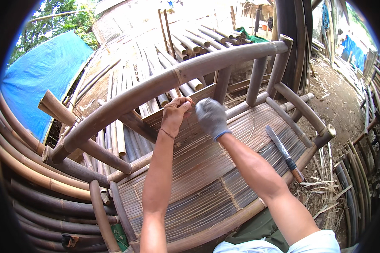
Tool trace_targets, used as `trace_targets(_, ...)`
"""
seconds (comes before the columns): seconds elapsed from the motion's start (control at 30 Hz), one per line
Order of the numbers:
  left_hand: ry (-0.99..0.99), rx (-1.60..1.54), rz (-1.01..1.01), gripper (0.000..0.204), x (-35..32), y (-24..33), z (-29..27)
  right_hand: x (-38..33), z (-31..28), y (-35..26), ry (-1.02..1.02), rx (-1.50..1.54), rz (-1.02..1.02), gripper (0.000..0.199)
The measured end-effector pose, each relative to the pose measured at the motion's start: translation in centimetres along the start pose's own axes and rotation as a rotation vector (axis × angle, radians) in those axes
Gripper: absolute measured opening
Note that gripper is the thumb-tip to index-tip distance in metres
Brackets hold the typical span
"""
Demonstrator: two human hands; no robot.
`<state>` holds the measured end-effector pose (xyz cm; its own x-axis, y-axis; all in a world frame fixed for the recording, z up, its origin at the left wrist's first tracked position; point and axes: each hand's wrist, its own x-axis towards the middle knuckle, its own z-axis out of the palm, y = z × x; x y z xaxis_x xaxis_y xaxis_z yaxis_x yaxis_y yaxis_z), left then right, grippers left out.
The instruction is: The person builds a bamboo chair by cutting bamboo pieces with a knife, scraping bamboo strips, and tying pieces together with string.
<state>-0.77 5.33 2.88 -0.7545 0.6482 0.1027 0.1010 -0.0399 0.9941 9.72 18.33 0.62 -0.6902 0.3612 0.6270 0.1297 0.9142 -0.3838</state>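
Over the slatted seat of a bamboo bench, my bare left hand pinches something small and thin that I cannot make out. My right hand, in a grey glove with a blue cuff, is close beside it on the right. The glove is smeared by motion but looks like a rounded fist; what it holds, if anything, is hidden. Both hands are just below the bench's curved bamboo top rail, near the backrest's lower flat panel. A knife with a dark and brown handle lies on the seat's right side.
Behind the bench lie many bamboo poles. Curved dark poles are stacked at the left, below a blue tarp. Bamboo shavings litter the ground at the right, beside more poles.
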Motion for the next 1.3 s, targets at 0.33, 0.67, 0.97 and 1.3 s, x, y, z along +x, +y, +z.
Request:
trace_targets(0.33,-0.132,0.355,0.306,0.014,-0.9,-0.4,-2.1,-0.1,-2.5,-2.6,-0.076,0.52,0.071,0.026)
trace_targets(0.67,-0.092,0.154,0.29,0.015,0.2,-0.7,-0.8,0.4,-2.4,-0.4,-0.059,0.822,0.121,0.03)
trace_targets(0.97,-0.219,0.188,0.298,0.016,1.4,-0.4,-2.7,1.8,-2.9,-1.2,-0.017,0.315,-0.139,0.023)
trace_targets(1.3,-0.047,0.194,0.437,0.009,0.9,-1.4,-1.2,0.4,-0.8,-0.9,0.014,0.577,0.034,0.026)
